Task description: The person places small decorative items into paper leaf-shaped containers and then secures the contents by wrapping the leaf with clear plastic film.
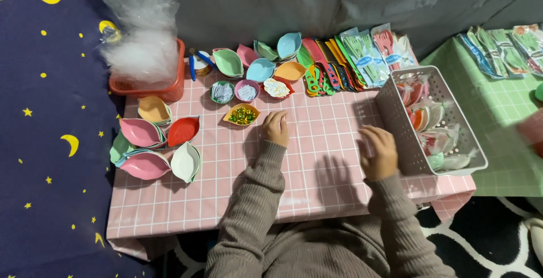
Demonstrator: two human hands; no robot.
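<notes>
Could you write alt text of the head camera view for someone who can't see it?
A person's left hand and right hand rest on a pink checked table, the right beside a white slotted basket of wrapped items. Colourful leaf-shaped dishes sit at the left, and an orange dish of small green pieces is near the left hand.

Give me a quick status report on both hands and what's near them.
Left hand fisted, empty, beside the yellow dish of beads. Right hand curled on the pink table, against the white basket. Nothing between them.
</notes>
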